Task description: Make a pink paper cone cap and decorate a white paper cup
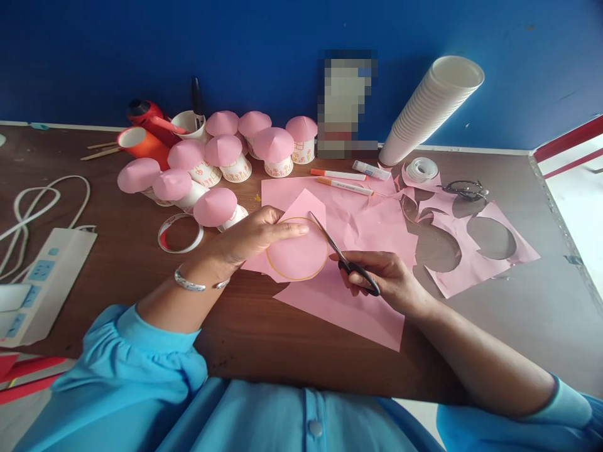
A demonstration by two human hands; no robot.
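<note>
My left hand (268, 235) grips a piece of pink paper (301, 257) between thumb and fingers, the thumb lying on top. A circle is drawn on this piece in a yellow-brown line. My right hand (377, 279) is closed round the black handles of a pair of scissors (351, 267). The scissors' blades point up and left, at the paper's right edge beside the drawn line. Beneath the held piece lie more pink sheets (372, 220), one of them a pointed offcut (348, 314) nearest me.
Several paper cups with pink cone tops (214, 207) stand at the left back. Two markers (339, 174), a glue stick (371, 169), a tape roll (421, 168) and glasses (466, 188) lie behind. A tall cup stack (431, 110) leans on the blue wall. A power strip (47, 282) is at left.
</note>
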